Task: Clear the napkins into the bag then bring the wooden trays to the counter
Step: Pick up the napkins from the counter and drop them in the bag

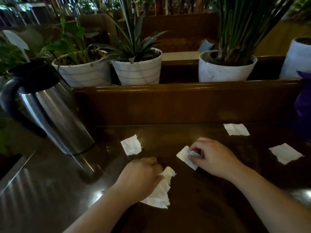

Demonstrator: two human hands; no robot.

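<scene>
Several white paper napkins lie on a dark glossy wooden table (210,195). My left hand (141,175) is closed on a crumpled napkin (161,190) near the table's front centre. To its right, my right hand (212,157) pinches a flat napkin (183,156) by its edge. Three more napkins lie loose: one at centre left (131,145), one at the far right back (236,129) and one at the right (285,153). A purple bag (303,106) shows partly at the right edge. No wooden tray is in view.
A steel thermos jug with a black handle (55,113) stands at the left of the table. Behind a wooden partition (168,101) stand potted plants in white pots (138,71), (225,68), (84,71). A metal surface (20,190) borders the table on the left.
</scene>
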